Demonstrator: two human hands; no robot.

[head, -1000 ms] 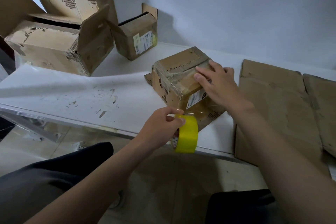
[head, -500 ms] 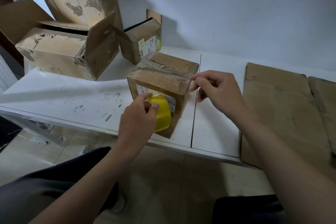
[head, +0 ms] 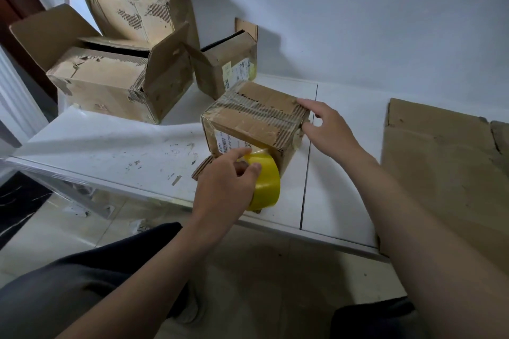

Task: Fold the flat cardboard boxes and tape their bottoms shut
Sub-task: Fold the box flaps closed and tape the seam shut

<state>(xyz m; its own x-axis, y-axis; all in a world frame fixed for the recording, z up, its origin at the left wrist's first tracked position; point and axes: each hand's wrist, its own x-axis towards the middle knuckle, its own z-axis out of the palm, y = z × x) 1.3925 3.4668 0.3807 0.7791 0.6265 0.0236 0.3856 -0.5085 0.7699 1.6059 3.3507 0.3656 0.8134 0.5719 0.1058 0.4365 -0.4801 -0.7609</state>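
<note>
At nine o'clock of the view, on the left part of the white table (head: 110, 151), stands a large open box (head: 110, 85) with its flaps up and its outer paper torn away in patches. Behind it, at eleven o'clock and close to the wall (head: 358, 22), a second open box (head: 132, 11) sits higher and tilted. Just right of these, near twelve o'clock, is a small open box (head: 228, 66) with a pale label on its side. The task's own piece, the taped box (head: 253, 118), stands at the middle of the view, a little back from the table's near edge. Its closed flaps face up under strips of clear tape, and a loose flap pokes out from beneath at its seven o'clock. The left hand (head: 228, 181) comes in from six o'clock and grips the yellow tape roll (head: 265, 184) against the box's near face. The thumb and the curled fingers close round the roll, while the forefinger reaches up onto the white label (head: 228, 143). At the box's three o'clock the right hand (head: 327, 129) rests on its right end. The forefinger is stretched along the top edge and the thumb is set against the end face, the two held apart. Its other fingers are hidden behind the hand. Farther right, at three o'clock of the view, flat cardboard (head: 440, 168) lies over the table's end, well apart from the taped box. Pale floor (head: 261, 270) shows below at six o'clock.
</note>
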